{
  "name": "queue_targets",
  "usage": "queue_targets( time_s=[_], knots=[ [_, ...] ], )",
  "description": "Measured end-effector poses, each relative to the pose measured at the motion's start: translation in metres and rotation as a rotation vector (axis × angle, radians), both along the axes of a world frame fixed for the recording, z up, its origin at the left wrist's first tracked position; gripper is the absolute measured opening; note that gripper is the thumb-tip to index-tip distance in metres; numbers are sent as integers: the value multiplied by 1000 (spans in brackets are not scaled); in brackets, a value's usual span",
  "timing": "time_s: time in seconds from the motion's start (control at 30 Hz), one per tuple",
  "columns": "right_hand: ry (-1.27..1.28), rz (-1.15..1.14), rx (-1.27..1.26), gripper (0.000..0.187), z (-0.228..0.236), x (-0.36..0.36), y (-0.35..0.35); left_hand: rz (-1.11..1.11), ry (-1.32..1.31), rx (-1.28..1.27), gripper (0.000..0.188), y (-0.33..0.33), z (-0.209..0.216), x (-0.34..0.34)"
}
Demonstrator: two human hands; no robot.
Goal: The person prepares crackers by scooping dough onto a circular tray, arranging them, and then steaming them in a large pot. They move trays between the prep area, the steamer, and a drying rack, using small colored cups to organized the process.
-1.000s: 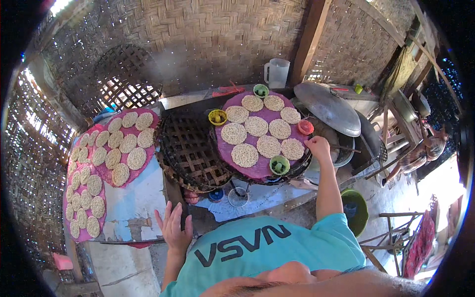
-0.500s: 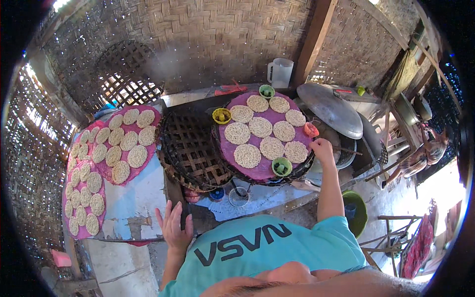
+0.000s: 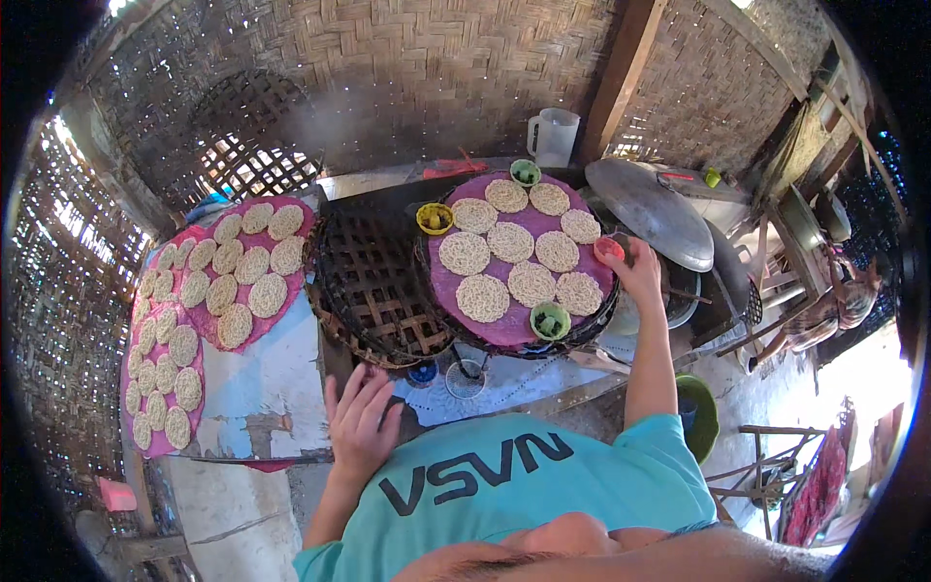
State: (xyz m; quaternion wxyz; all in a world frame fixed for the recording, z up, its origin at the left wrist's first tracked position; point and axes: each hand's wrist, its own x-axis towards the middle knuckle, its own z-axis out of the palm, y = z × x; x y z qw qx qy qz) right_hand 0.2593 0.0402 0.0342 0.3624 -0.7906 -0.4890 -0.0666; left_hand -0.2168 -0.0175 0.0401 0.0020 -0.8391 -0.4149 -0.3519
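On a pink cloth (image 3: 514, 320) over a round woven tray lie several flat, round, pale lattice-textured crackers (image 3: 511, 242). At the cloth's right edge my right hand (image 3: 637, 274) has its fingers closed around a small red cup (image 3: 609, 249). Two green cups with green contents stand on the rim, a far one (image 3: 525, 174) and a near one (image 3: 550, 321); a yellow cup (image 3: 434, 218) sits at the left. My left hand (image 3: 362, 424) holds nothing, its fingers apart, just below the near edge of a dark, open-weave bamboo basket (image 3: 378, 281).
More crackers cover pink cloths (image 3: 264, 335) on the left table. A large metal lid (image 3: 652, 213) leans over a pan at the right. A clear pitcher (image 3: 554, 137) stands by the woven wall. A drinking glass (image 3: 465, 379) is at the near edge, and a green basin (image 3: 698, 417) lower right.
My right hand has moved slightly up and closed on the red cup. My left hand has shifted right and a little up, toward the basket's near edge.
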Motion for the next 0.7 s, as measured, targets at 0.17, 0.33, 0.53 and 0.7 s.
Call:
queue_targets(
  time_s=[0.17, 0.33, 0.53, 0.7],
  knots=[
    [-58, 53, -186, 84, -8, 6, 19, -343, 49, -20, 37, 28, 18, 54],
    [-11, 98, -143, 82, -18, 18, 24, -507, 348, 170, 39, 59, 10, 106],
    [117, 76, 118, 73, -4, 10, 10, -507, 496, 213, 22, 79, -2, 128],
    [268, 75, 221, 70, 10, 3, -5, -478, 359, 218, 13, 85, 7, 133]
  ],
)
